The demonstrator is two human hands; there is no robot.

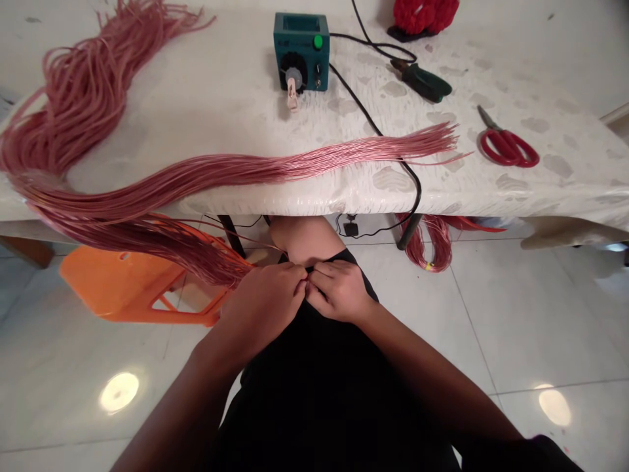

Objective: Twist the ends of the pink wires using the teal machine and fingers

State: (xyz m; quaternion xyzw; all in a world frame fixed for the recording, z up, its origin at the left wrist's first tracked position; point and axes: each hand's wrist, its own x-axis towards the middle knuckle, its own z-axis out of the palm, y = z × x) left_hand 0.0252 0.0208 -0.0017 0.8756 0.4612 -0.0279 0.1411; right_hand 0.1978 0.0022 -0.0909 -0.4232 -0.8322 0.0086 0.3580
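Observation:
My left hand [270, 292] and my right hand [339, 288] meet over my lap, fingers closed in a pinch, tips touching. A thin pink strand [265, 244] runs from the left up to my left hand's fingers. Exactly what lies between the fingertips of my right hand is hidden. Beside my left hand, the lower part of a bundle of pink strands [191, 252] hangs off the table edge. Its upper part [295, 167] lies across the table, cut ends toward the right.
On the table [236, 85] stand a teal box with a dial and clip [302, 49] and a black cable. Green-handled pliers [425, 80] and red-handled scissors [508, 145] lie to the right. An orange stool [113, 282] stands below left. A tied pink coil [432, 246] hangs below right.

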